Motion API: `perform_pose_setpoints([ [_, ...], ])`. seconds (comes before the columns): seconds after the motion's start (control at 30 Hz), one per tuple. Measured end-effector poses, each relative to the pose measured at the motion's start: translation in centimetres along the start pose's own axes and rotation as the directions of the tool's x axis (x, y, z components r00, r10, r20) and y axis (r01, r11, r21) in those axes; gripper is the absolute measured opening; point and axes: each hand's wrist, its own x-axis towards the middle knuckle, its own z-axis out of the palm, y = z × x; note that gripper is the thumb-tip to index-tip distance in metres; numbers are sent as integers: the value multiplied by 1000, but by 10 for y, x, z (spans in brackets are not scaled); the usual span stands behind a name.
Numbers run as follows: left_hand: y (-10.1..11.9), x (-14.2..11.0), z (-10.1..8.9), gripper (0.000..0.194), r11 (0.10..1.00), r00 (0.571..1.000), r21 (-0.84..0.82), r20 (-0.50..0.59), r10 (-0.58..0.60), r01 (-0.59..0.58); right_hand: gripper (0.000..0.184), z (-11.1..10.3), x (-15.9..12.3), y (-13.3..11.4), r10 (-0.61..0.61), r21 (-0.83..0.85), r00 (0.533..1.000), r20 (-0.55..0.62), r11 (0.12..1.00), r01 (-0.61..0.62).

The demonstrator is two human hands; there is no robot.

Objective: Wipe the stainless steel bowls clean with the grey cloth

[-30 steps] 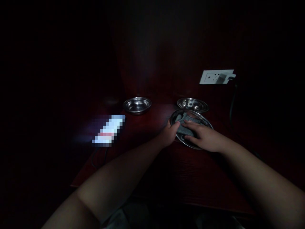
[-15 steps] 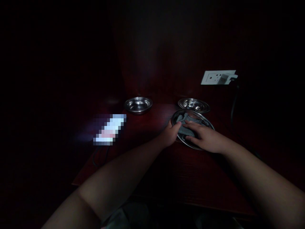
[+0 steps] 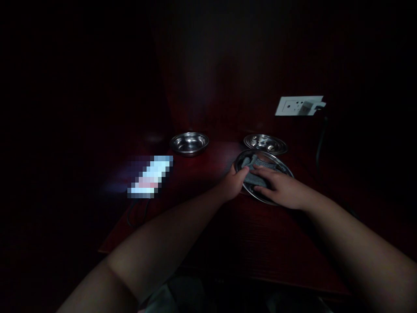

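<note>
A shiny metal bowl (image 3: 259, 198), tilted toward me, is at the right of the table. My left hand (image 3: 235, 181) grips its left rim, thumb inside and the other fingers mostly hidden beneath. Bunched inside the bowl lies a grey cloth (image 3: 256, 178). My right hand (image 3: 283, 187) is closed over that cloth, its fingers across the top and the thumb along the near side, pressing it to the bowl. Whether the bowl's underside touches the table cannot be made out.
Behind stand another metal bowl (image 3: 189, 143) and, to its right, a metal dish (image 3: 264, 142). A blurred-out lit screen (image 3: 150, 177) with a cable is on the left of the dark red table (image 3: 260, 243). A wall socket (image 3: 298, 106) holds a plug; its cable hangs down.
</note>
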Motion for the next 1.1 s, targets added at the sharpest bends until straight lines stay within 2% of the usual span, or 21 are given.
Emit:
perform_pose_setpoints([
  [0.43,-1,1,-1,51,1000,1000,5,8,3,-3,51,1,0,1,-20,-9,1000,-1,1000,20],
  [0.6,2,-1,1,54,999,999,34,12,-35,35,51,1,0,1,-8,7,1000,2,1000,8],
  [1.1,1,-2,0,55,999,999,34,53,-4,2,51,0,0,-3,-9,0,1000,6,1000,9],
])
